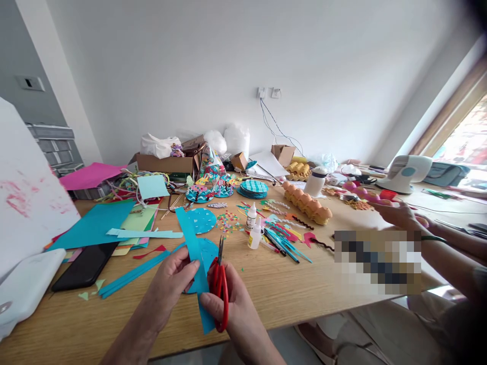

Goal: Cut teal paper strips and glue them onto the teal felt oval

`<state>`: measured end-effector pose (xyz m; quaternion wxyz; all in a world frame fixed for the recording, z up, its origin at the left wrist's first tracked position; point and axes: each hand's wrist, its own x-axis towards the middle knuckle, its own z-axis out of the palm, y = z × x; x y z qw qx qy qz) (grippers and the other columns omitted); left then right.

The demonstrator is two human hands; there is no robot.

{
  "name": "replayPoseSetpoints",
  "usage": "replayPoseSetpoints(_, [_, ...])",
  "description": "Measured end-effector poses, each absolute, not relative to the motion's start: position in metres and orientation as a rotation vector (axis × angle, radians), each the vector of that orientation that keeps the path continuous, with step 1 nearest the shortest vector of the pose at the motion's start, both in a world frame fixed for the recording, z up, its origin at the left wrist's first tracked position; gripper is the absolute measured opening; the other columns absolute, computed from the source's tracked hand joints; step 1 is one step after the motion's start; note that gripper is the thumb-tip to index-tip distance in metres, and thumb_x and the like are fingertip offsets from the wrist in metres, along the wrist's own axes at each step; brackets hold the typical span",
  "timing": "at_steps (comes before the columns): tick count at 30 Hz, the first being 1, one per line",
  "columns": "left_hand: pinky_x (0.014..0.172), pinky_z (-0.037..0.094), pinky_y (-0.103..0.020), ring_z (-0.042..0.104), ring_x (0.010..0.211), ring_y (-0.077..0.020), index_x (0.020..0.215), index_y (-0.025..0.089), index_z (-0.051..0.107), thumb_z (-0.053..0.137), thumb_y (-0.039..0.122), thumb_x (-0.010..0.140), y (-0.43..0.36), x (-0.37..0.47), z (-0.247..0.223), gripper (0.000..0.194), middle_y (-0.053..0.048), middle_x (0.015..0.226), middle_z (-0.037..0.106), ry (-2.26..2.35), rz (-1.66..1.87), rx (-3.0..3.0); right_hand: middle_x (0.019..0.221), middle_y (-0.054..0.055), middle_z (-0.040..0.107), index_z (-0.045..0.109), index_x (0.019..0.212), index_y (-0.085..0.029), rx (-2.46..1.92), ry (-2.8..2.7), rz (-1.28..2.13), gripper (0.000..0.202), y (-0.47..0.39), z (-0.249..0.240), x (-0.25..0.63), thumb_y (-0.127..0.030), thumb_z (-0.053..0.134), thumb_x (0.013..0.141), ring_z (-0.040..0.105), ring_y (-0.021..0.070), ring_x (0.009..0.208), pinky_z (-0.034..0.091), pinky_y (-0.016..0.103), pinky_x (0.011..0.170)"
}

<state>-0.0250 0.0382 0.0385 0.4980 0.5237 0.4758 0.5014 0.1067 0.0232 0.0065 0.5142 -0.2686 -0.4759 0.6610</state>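
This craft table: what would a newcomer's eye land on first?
Probably the bright blue strip in the left hand, just left of centre, beside the red-handled scissors in the right hand. Next, perhaps, the orange egg carton right of the small white bottles, and the pink sheet at the back left.

Open desk (289,284) right of the right hand (235,290), a bare lane along the near edge! Ahead it tightens: two small bottles (255,237) stand upright, a spill of pens (277,245) lies beside them, and an orange egg carton (306,204) walls off the room behind. Over left, long blue strips (133,274) lie close by the left hand (173,274), a black phone (85,266) beyond. Far right, another person's arms (443,256) bar the way.
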Motion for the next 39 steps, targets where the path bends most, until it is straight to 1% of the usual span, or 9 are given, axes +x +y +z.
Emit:
replayPoseSetpoints(2, [0.042,0.029,-0.018,0.033,0.045,-0.0078,0.065,0.017,0.053,0.058,0.034,0.071,0.04,-0.026,0.037,0.019,0.006,0.051,0.041,1.152,1.237,1.268,0.073,-0.003,0.048,0.046,0.085,-0.021,-0.612,-1.104,1.627,0.041,0.023,0.007,0.104,-0.035,0.075,0.059,0.041,0.0096,0.062,0.031,0.02,0.054])
replayPoseSetpoints(6, [0.044,0.031,-0.018,0.036,0.046,-0.008,0.059,0.017,0.049,0.058,0.038,0.075,0.046,-0.036,0.034,0.028,0.006,0.048,0.043,1.142,1.325,1.259,0.068,-0.005,0.045,0.045,0.079,-0.02,-0.672,-1.084,1.63,0.037,0.023,0.008,0.102,-0.031,0.074,0.058,0.038,0.0077,0.058,0.027,0.019,0.05])
replayPoseSetpoints(10, [0.044,0.033,-0.019,0.039,0.045,-0.0079,0.054,0.016,0.048,0.062,0.037,0.072,0.05,-0.043,0.036,0.031,0.005,0.048,0.046,1.136,1.428,1.204,0.067,-0.005,0.046,0.048,0.079,-0.02,-0.728,-1.074,1.621,0.036,0.026,0.003,0.104,-0.031,0.074,0.057,0.038,0.0078,0.055,0.029,0.019,0.048])
replayPoseSetpoints(16, [0.043,0.035,-0.019,0.041,0.044,-0.0079,0.05,0.016,0.049,0.066,0.034,0.067,0.049,-0.045,0.042,0.03,0.006,0.045,0.046,1.13,1.487,1.124,0.066,-0.005,0.048,0.05,0.079,-0.02,-0.751,-1.04,1.592,0.034,0.029,-0.001,0.106,-0.028,0.074,0.056,0.04,0.0084,0.056,0.031,0.019,0.049])
replayPoseSetpoints(21, [0.04,0.037,-0.02,0.047,0.042,-0.0091,0.049,0.015,0.051,0.071,0.034,0.059,0.05,-0.051,0.044,0.028,0.004,0.046,0.053,1.155,1.514,1.002,0.07,-0.004,0.05,0.052,0.08,-0.018,-0.784,-1.003,1.533,0.034,0.034,-0.001,0.11,-0.028,0.074,0.056,0.042,0.0091,0.06,0.033,0.021,0.054])
replayPoseSetpoints(25, [0.038,0.035,-0.019,0.051,0.043,-0.0107,0.049,0.015,0.052,0.072,0.033,0.057,0.05,-0.054,0.049,0.028,0.003,0.044,0.054,1.135,1.525,0.958,0.071,-0.004,0.049,0.052,0.083,-0.019,-0.782,-0.991,1.482,0.035,0.039,-0.002,0.115,-0.03,0.073,0.058,0.042,0.0094,0.061,0.033,0.021,0.056])
replayPoseSetpoints(28, [0.038,0.035,-0.019,0.052,0.043,-0.011,0.051,0.015,0.053,0.072,0.033,0.058,0.051,-0.055,0.05,0.027,0.003,0.045,0.054,1.125,1.533,0.959,0.072,-0.003,0.05,0.052,0.084,-0.018,-0.795,-1.009,1.47,0.036,0.041,-0.005,0.117,-0.032,0.073,0.059,0.042,0.0101,0.063,0.034,0.021,0.058])
replayPoseSetpoints(34, [0.038,0.035,-0.019,0.053,0.046,-0.0118,0.056,0.013,0.057,0.071,0.036,0.061,0.054,-0.06,0.049,0.027,0.001,0.048,0.058,1.123,1.541,1.023,0.072,-0.002,0.05,0.052,0.084,-0.018,-0.842,-1.037,1.46,0.038,0.042,-0.011,0.118,-0.036,0.073,0.059,0.043,0.0111,0.062,0.034,0.022,0.056])
replayPoseSetpoints(39, [0.039,0.036,-0.019,0.055,0.049,-0.0131,0.058,0.014,0.055,0.069,0.038,0.064,0.053,-0.061,0.05,0.029,0.001,0.049,0.055,1.102,1.518,1.069,0.073,-0.002,0.052,0.053,0.085,-0.018,-0.851,-1.025,1.454,0.037,0.043,-0.013,0.117,-0.034,0.073,0.059,0.044,0.0113,0.063,0.035,0.021,0.057])
